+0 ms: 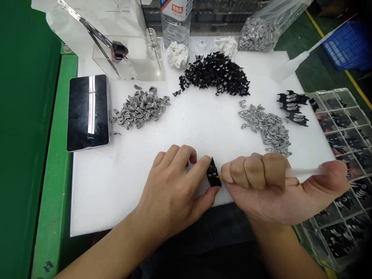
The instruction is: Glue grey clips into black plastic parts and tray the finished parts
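Note:
My left hand (174,182) pinches a small black plastic part (213,173) by its ends, between thumb and index finger, on the white foam board (124,186). Fingers of my right hand (270,182) are wrapped round a translucent syringe (305,172), the thumb resting at its rear end. Its thin orange tip (219,176) points left and meets the right side of the black part; whether it touches the surface I cannot tell. Most of the barrel is hidden by the fingers. Beyond my hands lie a heap of black parts (217,73) and two piles of grey pieces (142,107) (269,128).
A dark-screened tablet-like device (88,112) lies at left. Behind stand a clear acrylic box (128,66) with tweezers (87,25), a water bottle (176,27) and crumpled tissue (178,55). At right are a white-nozzled bottle (290,66), a compartment tray (345,91) and a blue basket (348,44).

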The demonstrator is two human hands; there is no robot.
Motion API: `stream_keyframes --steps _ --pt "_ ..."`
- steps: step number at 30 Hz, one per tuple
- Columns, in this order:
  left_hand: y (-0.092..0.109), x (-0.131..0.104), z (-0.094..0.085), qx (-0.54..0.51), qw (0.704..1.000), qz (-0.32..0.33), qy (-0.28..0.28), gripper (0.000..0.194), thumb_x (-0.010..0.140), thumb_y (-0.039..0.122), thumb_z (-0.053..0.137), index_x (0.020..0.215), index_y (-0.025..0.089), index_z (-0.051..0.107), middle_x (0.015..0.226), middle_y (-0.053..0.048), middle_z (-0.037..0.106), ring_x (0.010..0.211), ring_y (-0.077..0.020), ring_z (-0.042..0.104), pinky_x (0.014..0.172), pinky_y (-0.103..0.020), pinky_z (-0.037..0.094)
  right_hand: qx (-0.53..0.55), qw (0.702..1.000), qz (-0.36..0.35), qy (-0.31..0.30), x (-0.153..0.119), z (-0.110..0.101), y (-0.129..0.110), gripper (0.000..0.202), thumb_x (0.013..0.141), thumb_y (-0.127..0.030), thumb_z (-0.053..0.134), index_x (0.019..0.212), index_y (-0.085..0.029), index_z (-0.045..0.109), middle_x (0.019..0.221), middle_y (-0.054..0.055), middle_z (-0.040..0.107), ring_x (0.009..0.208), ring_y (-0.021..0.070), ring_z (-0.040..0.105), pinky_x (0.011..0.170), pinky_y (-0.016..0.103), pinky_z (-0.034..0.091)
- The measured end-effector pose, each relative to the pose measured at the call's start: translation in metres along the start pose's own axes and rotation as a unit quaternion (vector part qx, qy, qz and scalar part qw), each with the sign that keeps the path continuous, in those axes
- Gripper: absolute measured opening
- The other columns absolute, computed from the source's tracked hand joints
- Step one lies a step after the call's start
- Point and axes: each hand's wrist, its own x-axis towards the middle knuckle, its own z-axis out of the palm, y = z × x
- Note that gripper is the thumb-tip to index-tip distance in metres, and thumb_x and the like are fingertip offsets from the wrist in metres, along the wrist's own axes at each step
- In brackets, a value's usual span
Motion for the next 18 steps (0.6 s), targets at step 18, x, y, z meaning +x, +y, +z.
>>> stream_keyframes --steps 18 --pt "-0.0011 -0.0001 0.0009 0.001 1.000 0.009 0.007 0.042 0.095 0.045 0.067 0.129 0.021 0.066 0.110 -0.008 0.058 0.091 -0.0267 0.052 0.074 -0.043 0.037 -0.069 0.994 0.064 -0.058 -0.0070 0.0008 -0.0057 0.066 0.091 -0.079 0.056 0.061 -0.022 0.041 0.053 -0.002 0.028 0.056 0.0181 0.035 0.060 0.042 0.034"
